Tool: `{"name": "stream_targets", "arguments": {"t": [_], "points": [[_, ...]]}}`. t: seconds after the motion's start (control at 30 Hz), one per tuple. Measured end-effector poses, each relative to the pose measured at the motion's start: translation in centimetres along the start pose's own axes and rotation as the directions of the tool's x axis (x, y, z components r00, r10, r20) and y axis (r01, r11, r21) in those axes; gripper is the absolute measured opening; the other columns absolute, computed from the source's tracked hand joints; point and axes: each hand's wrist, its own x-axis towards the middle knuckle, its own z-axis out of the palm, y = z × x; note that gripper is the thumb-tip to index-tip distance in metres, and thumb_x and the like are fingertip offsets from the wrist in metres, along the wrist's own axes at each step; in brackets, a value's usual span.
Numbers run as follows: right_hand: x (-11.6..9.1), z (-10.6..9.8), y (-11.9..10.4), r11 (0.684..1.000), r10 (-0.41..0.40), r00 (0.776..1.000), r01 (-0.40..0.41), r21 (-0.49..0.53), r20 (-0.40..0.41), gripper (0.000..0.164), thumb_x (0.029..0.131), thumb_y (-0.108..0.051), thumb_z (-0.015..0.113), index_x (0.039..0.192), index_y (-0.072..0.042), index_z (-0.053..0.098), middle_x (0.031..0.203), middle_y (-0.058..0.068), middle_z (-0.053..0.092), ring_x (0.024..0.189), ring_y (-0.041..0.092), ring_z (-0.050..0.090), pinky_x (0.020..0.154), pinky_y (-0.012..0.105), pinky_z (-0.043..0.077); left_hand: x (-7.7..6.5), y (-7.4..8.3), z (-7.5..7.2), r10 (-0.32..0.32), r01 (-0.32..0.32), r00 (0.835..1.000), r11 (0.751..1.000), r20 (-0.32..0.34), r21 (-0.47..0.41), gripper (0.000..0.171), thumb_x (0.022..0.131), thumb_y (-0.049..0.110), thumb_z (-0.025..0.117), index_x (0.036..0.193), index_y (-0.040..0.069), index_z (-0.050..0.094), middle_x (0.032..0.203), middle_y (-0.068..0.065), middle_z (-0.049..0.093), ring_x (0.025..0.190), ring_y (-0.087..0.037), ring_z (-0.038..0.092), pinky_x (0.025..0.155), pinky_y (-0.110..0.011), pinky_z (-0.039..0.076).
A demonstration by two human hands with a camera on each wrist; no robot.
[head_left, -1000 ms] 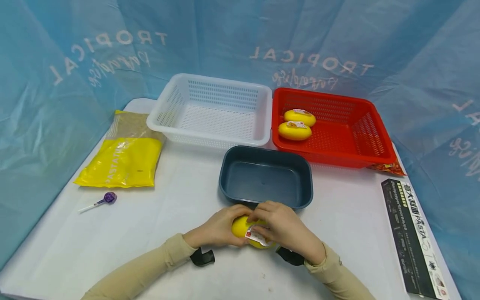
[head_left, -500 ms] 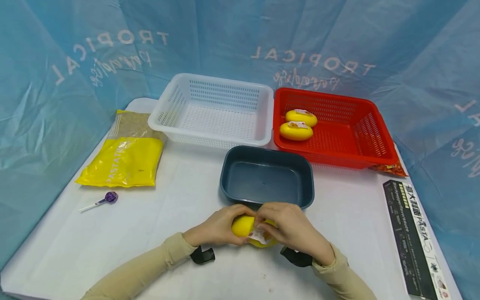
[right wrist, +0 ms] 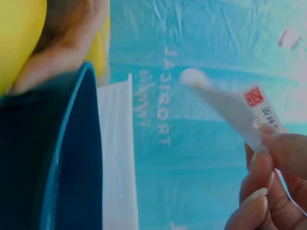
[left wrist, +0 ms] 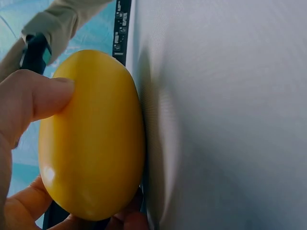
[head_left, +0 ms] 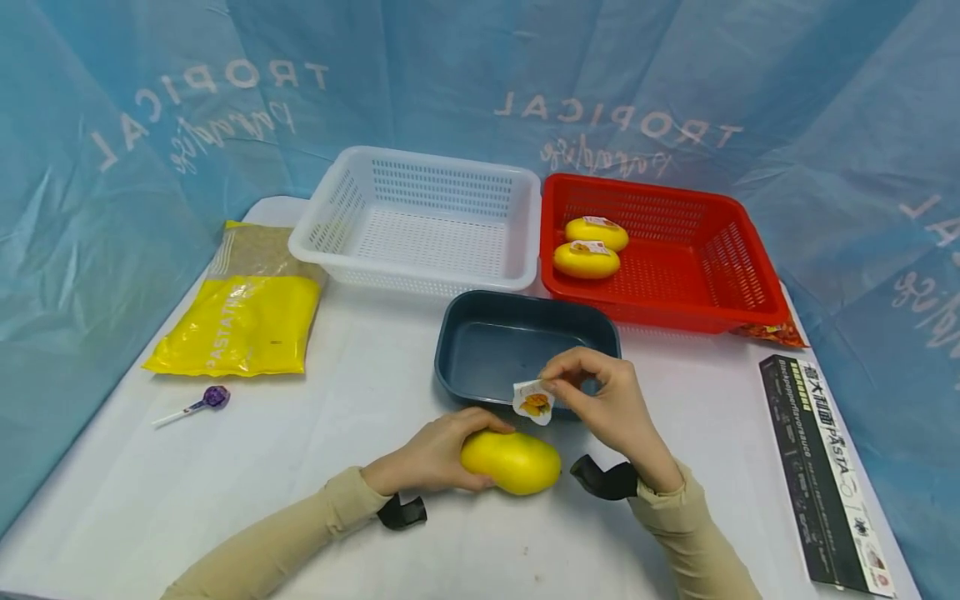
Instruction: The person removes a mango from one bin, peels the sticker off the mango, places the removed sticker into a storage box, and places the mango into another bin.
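A smooth yellow mango [head_left: 513, 462] lies on the table, gripped at its left end by my left hand [head_left: 442, 450]. In the left wrist view the thumb presses one side of the mango [left wrist: 96, 139] and the fingers curl under its end. My right hand [head_left: 603, 396] pinches a small white sticker [head_left: 534, 402] with a fruit picture between thumb and fingertips, over the near edge of the dark blue tray [head_left: 517, 354]. The right wrist view shows the sticker [right wrist: 235, 112] bent, with a red square printed on it. No label shows on the mango's visible side.
Behind the tray stand a white basket [head_left: 315, 237] and a red basket [head_left: 705, 283] with two labelled yellow mangoes [head_left: 587, 262] inside. At left lie a yellow pasta bag [head_left: 255, 325] and a purple lollipop [head_left: 216, 397]. A black pasta box [head_left: 810, 475] lies along the right side.
The sticker has come off the mango. My right hand has lifted it up and away toward the tray, while my left hand has kept its grip on the mango.
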Motion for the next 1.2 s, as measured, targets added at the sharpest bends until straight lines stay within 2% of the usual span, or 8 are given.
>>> {"name": "stream_targets", "arguments": {"t": [0.17, 0.43, 0.5, 0.6, 0.7, 0.9, 1.07, 1.2], "points": [[1.3, -0.6, 1.4, 0.984, 0.178, 0.980, -0.178, 0.005, -0.090, 0.014, 0.083, 0.002, 0.071, 0.094, -0.004, 0.067, 0.083, 0.004, 0.066, 0.064, 0.011, 0.055, 0.061, 0.020, 0.049, -0.1, -0.1, 0.1, -0.009, 0.009, 1.000, 1.000, 0.008, 0.004, 0.057, 0.075, 0.028, 0.080, 0.127, 0.021, 0.059, 0.129, 0.007, 0.060, 0.113, -0.010, 0.055, 0.097, -0.033, 0.047], [3.4, -1.7, 4.0, 0.972, 0.201, 0.972, -0.181, 0.150, -0.126, 0.040, 0.085, 0.007, 0.066, 0.124, 0.004, 0.059, 0.088, -0.006, 0.062, 0.048, 0.013, 0.052, 0.052, 0.019, 0.052, -0.3, 0.2, 0.4, -0.009, 0.009, 1.000, 1.000, 0.013, 0.009, 0.058, 0.074, 0.028, 0.081, 0.127, 0.023, 0.058, 0.127, 0.006, 0.060, 0.111, -0.010, 0.056, 0.096, -0.032, 0.048], [3.6, -2.0, 4.6, 0.963, 0.235, 0.963, -0.213, 0.163, -0.130, 0.033, 0.087, 0.004, 0.065, 0.120, 0.004, 0.061, 0.087, -0.009, 0.064, 0.046, 0.014, 0.050, 0.050, 0.019, 0.051, -0.3, 0.2, 0.4, -0.013, 0.013, 1.000, 1.000, 0.015, 0.009, 0.058, 0.075, 0.028, 0.081, 0.127, 0.023, 0.058, 0.127, 0.006, 0.060, 0.112, -0.010, 0.056, 0.096, -0.032, 0.048], [3.9, -2.3, 5.3, 0.948, 0.293, 0.944, -0.267, 0.174, -0.149, 0.015, 0.089, -0.001, 0.066, 0.103, 0.005, 0.065, 0.086, -0.013, 0.066, 0.045, 0.013, 0.051, 0.050, 0.018, 0.051, -0.3, 0.2, 0.3, -0.018, 0.018, 1.000, 1.000, 0.013, 0.019, 0.058, 0.075, 0.028, 0.081, 0.128, 0.023, 0.058, 0.127, 0.007, 0.060, 0.112, -0.010, 0.055, 0.096, -0.032, 0.048], [4.0, -2.6, 6.0, 0.934, 0.329, 0.932, -0.297, 0.197, -0.153, 0.010, 0.088, -0.003, 0.067, 0.096, 0.003, 0.064, 0.083, -0.012, 0.067, 0.047, 0.013, 0.055, 0.051, 0.018, 0.051, -0.3, 0.3, 0.1, -0.024, 0.024, 1.000, 0.999, 0.009, 0.034, 0.059, 0.075, 0.029, 0.080, 0.128, 0.023, 0.057, 0.128, 0.006, 0.060, 0.113, -0.011, 0.055, 0.096, -0.033, 0.048], [4.0, -3.5, 7.5, 0.884, 0.442, 0.895, -0.424, 0.195, -0.059, 0.011, 0.093, -0.015, 0.065, 0.098, -0.007, 0.059, 0.090, -0.001, 0.063, 0.058, 0.009, 0.066, 0.054, 0.020, 0.054, -0.1, 0.3, 0.0, -0.027, 0.027, 1.000, 0.999, 0.011, 0.033, 0.058, 0.075, 0.029, 0.080, 0.129, 0.023, 0.057, 0.128, 0.006, 0.059, 0.113, -0.011, 0.055, 0.096, -0.034, 0.048], [4.1, -3.8, 8.5, 0.821, 0.556, 0.830, -0.558, 0.119, 0.053, 0.022, 0.096, -0.021, 0.061, 0.106, -0.003, 0.053, 0.103, 0.008, 0.058, 0.069, 0.008, 0.071, 0.061, 0.026, 0.058, -0.1, 0.2, -0.2, -0.032, 0.032, 0.999, 0.999, 0.014, 0.035, 0.059, 0.075, 0.030, 0.080, 0.129, 0.023, 0.057, 0.128, 0.006, 0.059, 0.112, -0.012, 0.055, 0.096, -0.034, 0.048], [4.2, -3.7, 9.2, 0.804, 0.573, 0.810, -0.585, 0.107, 0.122, 0.023, 0.098, -0.016, 0.057, 0.110, 0.002, 0.050, 0.110, 0.019, 0.057, 0.078, 0.011, 0.072, 0.068, 0.031, 0.060, -0.1, 0.2, -0.2, -0.027, 0.026, 1.000, 0.999, 0.014, 0.036, 0.059, 0.075, 0.030, 0.080, 0.129, 0.023, 0.057, 0.128, 0.005, 0.059, 0.113, -0.013, 0.056, 0.096, -0.035, 0.048]]}}
